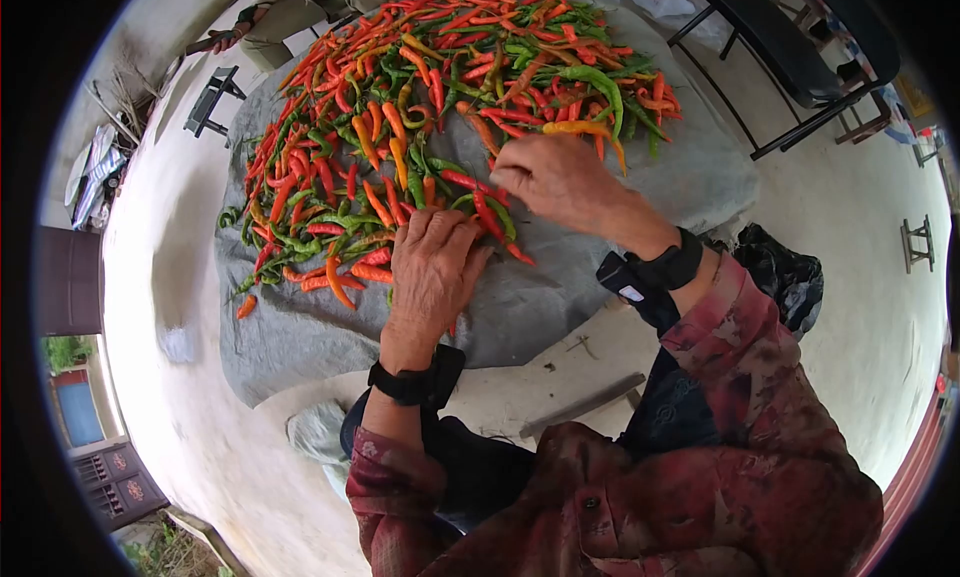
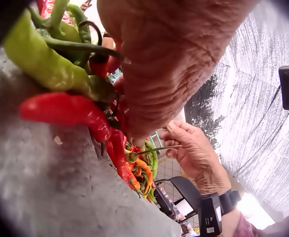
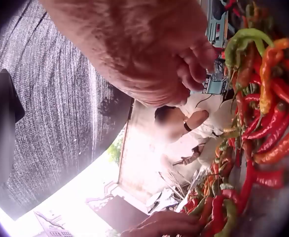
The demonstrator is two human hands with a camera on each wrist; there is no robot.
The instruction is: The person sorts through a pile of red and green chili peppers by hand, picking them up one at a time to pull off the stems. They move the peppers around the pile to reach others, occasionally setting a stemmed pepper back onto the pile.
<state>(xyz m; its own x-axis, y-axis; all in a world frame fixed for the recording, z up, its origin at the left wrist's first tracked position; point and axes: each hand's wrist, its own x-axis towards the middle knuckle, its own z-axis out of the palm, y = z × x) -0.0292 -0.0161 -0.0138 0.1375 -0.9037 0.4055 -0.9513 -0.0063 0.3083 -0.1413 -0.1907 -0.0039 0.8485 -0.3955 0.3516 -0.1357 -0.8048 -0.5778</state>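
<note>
Peppers (image 1: 399, 164) heaped on grey cloth (image 1: 545, 307); judged light, slick-skinned, crisp, stems likely to snap; best hold: firm shoulder below stem; left grip (image 1: 435, 262) over near edge, fingers bent, grasp hidden, cannot tell; right grip (image 1: 568, 180) beside heap, fingers curled, any held item unclear.

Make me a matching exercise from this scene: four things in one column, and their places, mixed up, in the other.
1. Grey cloth
2. Black padded chair
3. Crumpled black plastic bag
4. Person's left hand

A. Beside the patterned red right sleeve
B. At the near part of the pile of peppers
C. Spread beneath the red, orange and green peppers
D. Beyond the cloth's far right side

Right pairs: 1-C, 2-D, 3-A, 4-B
</note>
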